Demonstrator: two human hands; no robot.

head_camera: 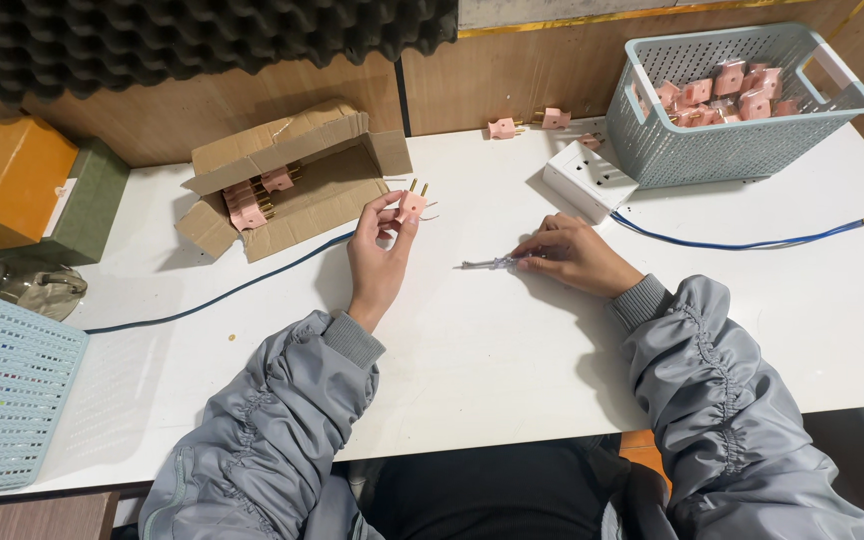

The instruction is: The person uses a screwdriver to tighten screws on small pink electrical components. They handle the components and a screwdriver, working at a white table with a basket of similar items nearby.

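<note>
A pink plug is held in the left hand, pinched between thumb and fingertips and raised just above the white table, its brass prongs pointing up. The fingers are closed on the plug body.

A slim screwdriver is gripped at its handle end by the right hand, whose fingers are curled over it. The tool lies flat on the table, its tip pointing left toward the left hand; the tip and the plug are apart.

An open cardboard box is seen behind the left hand, with several pink plugs lying in it. A white power strip sits behind the right hand, touching a grey-blue basket that holds more pink plugs. Two loose plugs lie at the table's back edge, near the wall. A blue cable runs from the strip toward the right edge, and another dark cable runs left across the table.

At far left, an orange box rests on a green one, and part of a second basket is visible at the lower left. Both arms are clad in grey padded sleeves.
</note>
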